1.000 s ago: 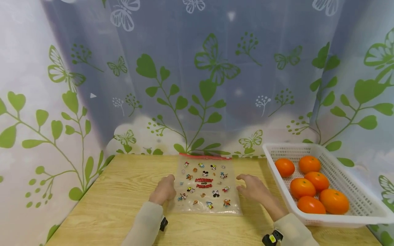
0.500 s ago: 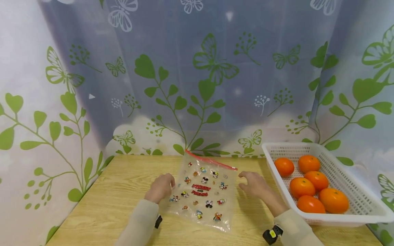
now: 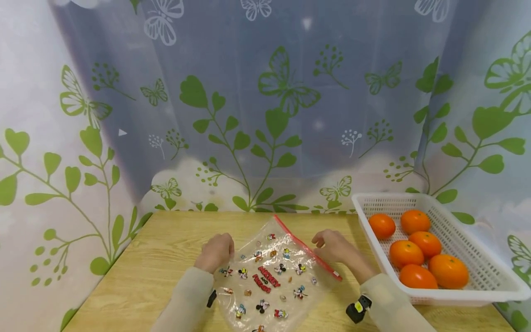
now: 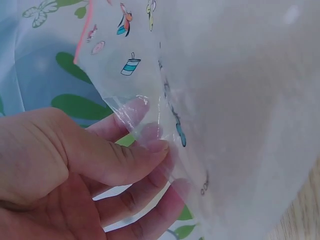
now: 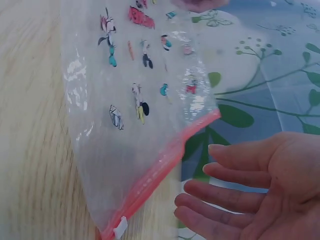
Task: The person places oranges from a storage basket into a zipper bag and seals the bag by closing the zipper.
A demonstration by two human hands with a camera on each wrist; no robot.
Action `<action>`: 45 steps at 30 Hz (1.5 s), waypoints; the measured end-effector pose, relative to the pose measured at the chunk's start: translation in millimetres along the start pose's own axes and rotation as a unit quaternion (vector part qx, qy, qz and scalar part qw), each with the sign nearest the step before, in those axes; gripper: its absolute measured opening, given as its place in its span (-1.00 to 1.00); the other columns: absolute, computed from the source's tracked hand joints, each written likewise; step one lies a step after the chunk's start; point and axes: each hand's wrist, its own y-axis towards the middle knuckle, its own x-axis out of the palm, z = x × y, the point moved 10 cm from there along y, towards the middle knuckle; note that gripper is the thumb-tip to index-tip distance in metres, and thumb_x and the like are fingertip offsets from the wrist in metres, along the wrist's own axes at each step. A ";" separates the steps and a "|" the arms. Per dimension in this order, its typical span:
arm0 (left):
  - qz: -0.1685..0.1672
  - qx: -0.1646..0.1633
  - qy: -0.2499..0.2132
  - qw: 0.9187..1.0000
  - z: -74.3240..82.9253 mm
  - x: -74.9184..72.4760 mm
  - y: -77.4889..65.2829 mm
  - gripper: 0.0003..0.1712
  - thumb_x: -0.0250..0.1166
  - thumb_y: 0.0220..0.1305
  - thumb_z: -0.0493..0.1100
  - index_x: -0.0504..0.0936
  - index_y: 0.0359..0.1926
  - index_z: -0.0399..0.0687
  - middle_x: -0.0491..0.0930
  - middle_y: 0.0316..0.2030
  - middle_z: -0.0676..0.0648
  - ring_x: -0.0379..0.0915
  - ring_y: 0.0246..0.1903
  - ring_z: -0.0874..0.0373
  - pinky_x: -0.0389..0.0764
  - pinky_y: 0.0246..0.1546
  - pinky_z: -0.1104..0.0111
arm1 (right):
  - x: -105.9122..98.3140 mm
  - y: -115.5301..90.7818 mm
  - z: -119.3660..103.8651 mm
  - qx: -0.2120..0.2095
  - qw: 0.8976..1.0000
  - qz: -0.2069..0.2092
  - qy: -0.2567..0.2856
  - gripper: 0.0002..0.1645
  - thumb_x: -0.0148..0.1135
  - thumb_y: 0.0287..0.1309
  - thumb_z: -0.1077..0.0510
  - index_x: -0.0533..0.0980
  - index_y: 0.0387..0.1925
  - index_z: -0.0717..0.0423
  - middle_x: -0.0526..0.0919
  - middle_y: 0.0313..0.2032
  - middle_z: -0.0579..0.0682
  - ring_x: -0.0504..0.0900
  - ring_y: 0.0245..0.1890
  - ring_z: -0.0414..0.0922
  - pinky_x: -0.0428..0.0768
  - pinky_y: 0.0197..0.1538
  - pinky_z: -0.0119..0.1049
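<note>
A clear zip bag [image 3: 265,276] printed with cartoon figures hangs tilted over the wooden table, its red zip strip [image 3: 304,246] slanting down to the right. My left hand [image 3: 215,252] pinches the bag's left edge between thumb and fingers; the left wrist view shows the thumb [image 4: 120,160] on the film and fingertips behind it. My right hand [image 3: 337,249] is beside the red strip with fingers loosely extended, and in the right wrist view a gap separates it from the bag. A white slider [image 5: 120,227] sits at the strip's lower end.
To the right stands a white perforated basket [image 3: 493,258] holding several orange, round fruits [image 3: 448,271]. A patterned curtain [image 3: 232,92] with leaves and butterflies closes off the back and sides of the wooden table [image 3: 157,258].
The bag has turned clockwise and been drawn nearer by my left hand, so its zip strip swings from the far side to the right. My right hand stays about where it was.
</note>
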 end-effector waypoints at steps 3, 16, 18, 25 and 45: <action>0.008 0.002 0.003 1.000 0.6 -0.4 0.9 -0.71 0.29 0.22 -0.50 0.63 -0.57 -0.12 0.56 -0.55 -0.01 0.42 -0.49 0.08 0.63 -0.15 -0.16 | 5.0 6.9 0.9 0.000 1.000 -0.014 -0.007 -0.68 0.35 0.20 0.31 0.64 -0.03 0.40 0.76 -0.19 0.21 0.72 -0.12 0.13 0.76 -0.01 0.02; 0.060 0.031 0.013 0.998 2.8 -10.8 6.1 -0.62 0.17 0.05 -0.56 0.48 -0.72 -0.07 0.38 -0.70 0.03 0.27 -0.63 0.16 0.32 -0.64 0.37 | 25.1 7.3 -9.8 -0.004 0.989 -0.113 0.097 -0.84 0.18 0.35 0.44 0.67 -0.16 0.40 0.76 -0.39 0.16 0.75 -0.55 -0.02 0.82 -0.42 -0.17; 0.063 0.031 0.010 0.997 2.8 -13.1 7.7 -0.63 0.17 0.09 -0.56 0.50 -0.69 -0.09 0.42 -0.68 0.02 0.30 -0.62 0.15 0.34 -0.64 0.38 | 22.5 5.9 -15.1 -0.009 0.989 -0.111 0.095 -0.88 0.21 0.35 0.42 0.66 -0.21 0.37 0.75 -0.45 0.14 0.74 -0.58 -0.03 0.80 -0.46 -0.20; 0.080 0.030 0.030 0.996 11.2 -20.2 9.9 -0.76 0.26 0.18 -0.57 0.72 -0.27 -0.22 0.73 -0.29 -0.16 0.65 -0.33 -0.05 0.71 -0.38 0.05 | 20.6 -0.5 -28.5 -0.020 0.990 -0.110 0.091 -0.80 0.36 0.24 0.37 0.66 -0.52 0.26 0.71 -0.63 0.10 0.70 -0.66 -0.10 0.76 -0.54 -0.28; 0.030 0.135 -0.118 0.983 122.6 -1.0 -25.1 -0.27 0.21 0.51 -0.02 0.21 -0.86 0.06 0.06 -0.87 0.17 -0.06 -0.86 0.32 0.24 -0.78 0.43 | 13.1 -19.6 -71.3 -0.059 0.997 0.047 0.006 -0.64 0.37 0.04 0.38 0.54 -0.76 0.03 0.48 -0.85 -0.15 0.43 -0.83 -0.27 0.41 -0.66 -0.46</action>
